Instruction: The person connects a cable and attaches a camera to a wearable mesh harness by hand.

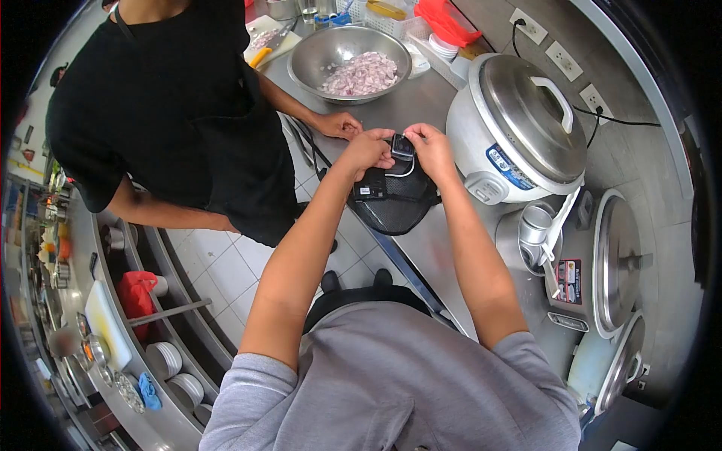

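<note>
A small black box-shaped device (403, 146) with a dark glossy face, like an action camera, sits between my two hands. My left hand (368, 152) is at its left side, index finger stretched along the top edge and the other fingers curled. My right hand (432, 150) pinches its upper right corner with thumb and index finger. Beneath lies a black mesh-covered pad or bag (398, 209) at the counter's edge, with a white cable (406, 172) looped on it. A black rectangular block (370, 186) with a small label rests on its left part.
A co-worker in a black shirt (173, 113) stands at the left, one hand (338, 125) on the counter near mine. Beyond is a steel bowl (301, 64) of chopped pinkish onion. A large rice cooker (462, 120) and a steel pot with utensils (515, 240) stand at the right.
</note>
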